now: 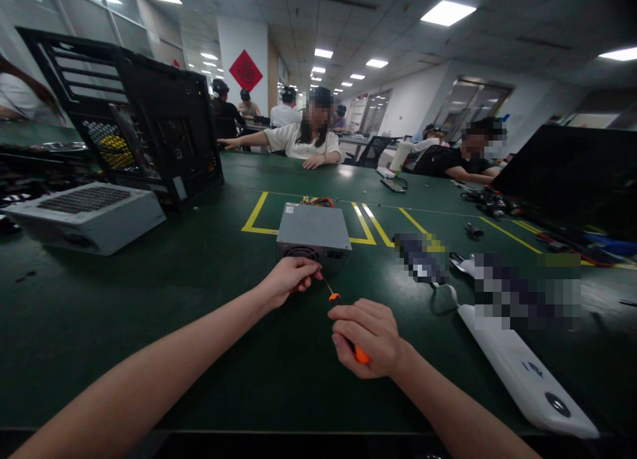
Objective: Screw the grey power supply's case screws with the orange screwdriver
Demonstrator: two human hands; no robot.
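Observation:
My right hand (368,336) is wrapped round a screwdriver (361,354) with an orange and black handle. Its thin metal shaft points up and to the left. At the tip, my left hand (293,280) is closed in a pinch; whatever sits between finger and thumb is too small to name. Just beyond my fingers, a grey computer power supply (314,225) rests on the green table, its fan grille towards me. My left hand hides part of its lower front edge. Coloured cables (318,201) lie behind it.
A black computer case (149,114) stands at the left behind another power supply (89,213). On the right lie a long white device (522,373), a blurred dark item (421,257) and a dark monitor (572,180). Across the green table (199,326) sits a person (311,137).

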